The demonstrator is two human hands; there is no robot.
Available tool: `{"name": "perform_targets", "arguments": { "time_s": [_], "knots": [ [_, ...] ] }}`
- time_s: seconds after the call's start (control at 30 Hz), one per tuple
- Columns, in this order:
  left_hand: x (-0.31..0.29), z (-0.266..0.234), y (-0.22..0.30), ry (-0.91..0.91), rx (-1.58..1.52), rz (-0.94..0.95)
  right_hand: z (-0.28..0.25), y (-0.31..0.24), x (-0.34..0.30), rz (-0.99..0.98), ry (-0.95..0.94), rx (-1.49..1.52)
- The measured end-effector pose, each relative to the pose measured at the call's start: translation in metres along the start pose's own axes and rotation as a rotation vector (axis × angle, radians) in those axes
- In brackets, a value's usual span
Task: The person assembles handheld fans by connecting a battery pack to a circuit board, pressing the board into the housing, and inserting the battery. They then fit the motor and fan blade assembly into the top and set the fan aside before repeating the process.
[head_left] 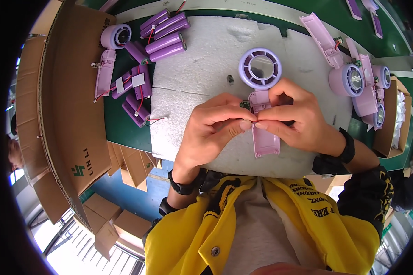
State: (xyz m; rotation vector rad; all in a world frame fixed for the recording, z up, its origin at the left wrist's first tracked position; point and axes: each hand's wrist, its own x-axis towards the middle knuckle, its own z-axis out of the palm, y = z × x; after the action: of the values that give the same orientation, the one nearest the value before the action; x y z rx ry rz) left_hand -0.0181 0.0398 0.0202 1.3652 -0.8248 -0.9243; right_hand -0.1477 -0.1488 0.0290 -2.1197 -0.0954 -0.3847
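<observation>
A handheld fan lies on the white foam pad [192, 59], its round lilac fan head [260, 51] pointing away from me. Its opened pink handle shell [266, 143] extends toward my body. Beside the upper handle, a small green circuit board [245, 105] sits near my left fingers. My left hand [206, 130] is closed in a pinch over the handle. My right hand [303, 117] meets it there, thumb and forefinger pressed together too. Whatever lies between the fingertips is too small and covered to make out.
Purple battery packs [167, 48] with wires lie at the left, near another fan head [115, 36] and a pink shell [105, 73]. More fan parts [346, 80] are at the right, by a carton [392, 119]. A big cardboard box [73, 101] borders the green table's left side.
</observation>
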Motion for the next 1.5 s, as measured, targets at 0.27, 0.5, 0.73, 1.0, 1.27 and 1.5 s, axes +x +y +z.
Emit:
{"name": "perform_targets", "arguments": {
  "time_s": [0.27, 0.5, 0.73, 1.0, 1.27, 1.5],
  "knots": [
    [-0.001, 0.004, 0.002, 0.021, -0.126, -0.019, 0.001, 0.005, 0.0, 0.025, 0.005, 0.067],
    [-0.003, 0.002, 0.003, 0.065, -0.171, -0.09, -0.002, 0.002, 0.001, 0.051, -0.037, 0.08],
    [-0.003, 0.009, 0.001, 0.175, -0.102, -0.004, 0.001, 0.006, 0.001, 0.027, 0.007, 0.081],
    [0.0, 0.008, -0.004, 0.203, 0.194, 0.216, 0.002, 0.005, 0.001, -0.039, 0.022, 0.027],
    [0.006, 0.014, 0.013, 0.197, 0.441, 0.247, 0.007, -0.006, 0.002, 0.085, 0.156, 0.003],
    [0.005, 0.014, 0.012, 0.224, 0.45, 0.189, 0.007, -0.006, 0.004, -0.016, 0.169, -0.152]
  ]
}}
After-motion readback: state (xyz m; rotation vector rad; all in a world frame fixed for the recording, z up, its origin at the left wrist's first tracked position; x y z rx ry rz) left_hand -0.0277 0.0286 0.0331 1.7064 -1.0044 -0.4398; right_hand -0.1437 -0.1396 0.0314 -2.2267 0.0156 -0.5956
